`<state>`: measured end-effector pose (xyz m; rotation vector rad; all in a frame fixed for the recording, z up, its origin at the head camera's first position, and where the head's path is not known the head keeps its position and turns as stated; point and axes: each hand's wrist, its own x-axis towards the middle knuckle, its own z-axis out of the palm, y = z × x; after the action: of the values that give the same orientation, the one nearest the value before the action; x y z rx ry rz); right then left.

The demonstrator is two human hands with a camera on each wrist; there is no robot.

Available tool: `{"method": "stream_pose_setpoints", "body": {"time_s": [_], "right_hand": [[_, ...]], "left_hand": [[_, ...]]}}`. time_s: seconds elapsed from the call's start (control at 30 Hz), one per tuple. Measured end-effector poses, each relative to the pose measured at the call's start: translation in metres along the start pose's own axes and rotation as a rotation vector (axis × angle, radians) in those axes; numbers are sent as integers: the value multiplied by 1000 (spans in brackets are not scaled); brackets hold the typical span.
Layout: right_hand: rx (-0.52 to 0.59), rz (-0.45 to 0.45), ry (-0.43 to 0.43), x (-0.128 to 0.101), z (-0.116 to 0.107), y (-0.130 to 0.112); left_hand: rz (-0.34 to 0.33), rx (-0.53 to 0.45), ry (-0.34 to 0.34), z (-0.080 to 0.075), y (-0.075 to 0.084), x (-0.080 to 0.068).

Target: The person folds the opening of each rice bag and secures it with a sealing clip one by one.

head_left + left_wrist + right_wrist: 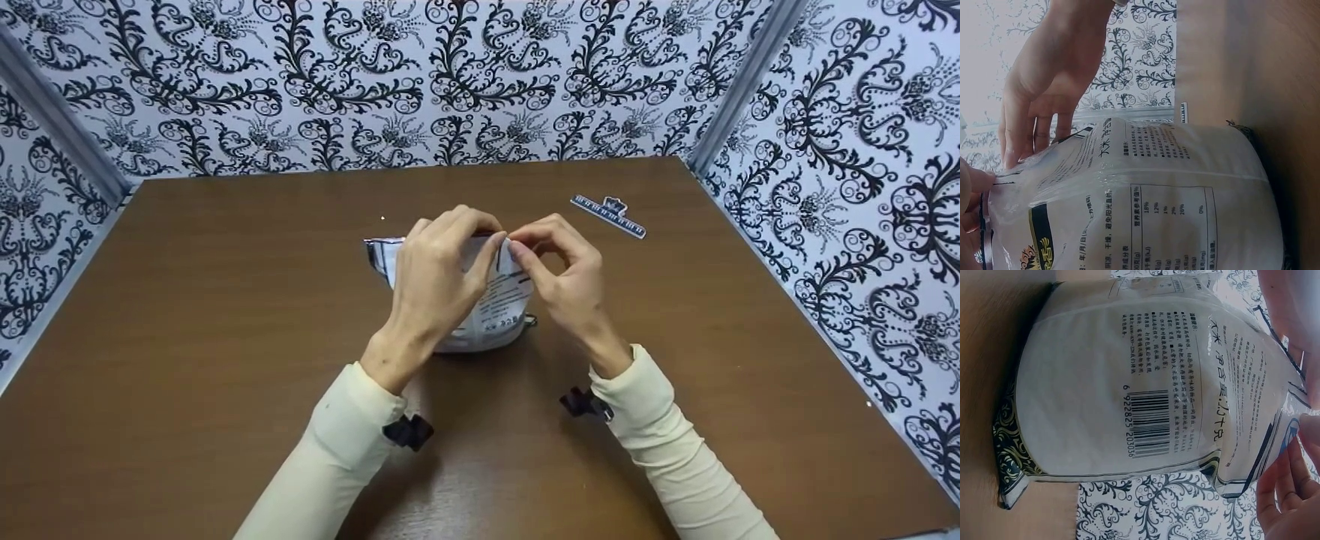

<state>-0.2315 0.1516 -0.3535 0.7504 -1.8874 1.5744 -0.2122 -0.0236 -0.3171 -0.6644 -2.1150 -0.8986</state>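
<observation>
A white plastic bag of rice point(499, 307) with dark printing stands upright on the table. My left hand point(441, 274) pinches its top edge between thumb and fingers. Close beside it, my right hand point(566, 274) pinches the same edge near the right corner. In the left wrist view, the nutrition table on the bag point(1174, 219) faces me, and the right hand point(1044, 73) reaches in from above. The right wrist view shows the barcode side of the bag point(1089, 394) and the right fingers point(1283, 478) at its upper edge. Part of the bag's top is hidden behind my left hand.
A dark blue and white clip point(609, 216) with a crown-shaped handle lies on the brown table point(247, 337), behind and right of the bag. Walls with black-and-white scrollwork point(360, 82) enclose the table at the back and sides.
</observation>
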Motion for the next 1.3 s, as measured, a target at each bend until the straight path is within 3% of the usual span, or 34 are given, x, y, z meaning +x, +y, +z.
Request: {"method": "stream_pose_setpoints", "body": {"time_s": [0.9,1.3], "right_hand": [[-39,-10,-28,0,-1,0],[-66,-2,-35,-4,-7,4]], "left_hand": [[34,62,-12,1,0,3],[50,63,22,2,0,1]]}}
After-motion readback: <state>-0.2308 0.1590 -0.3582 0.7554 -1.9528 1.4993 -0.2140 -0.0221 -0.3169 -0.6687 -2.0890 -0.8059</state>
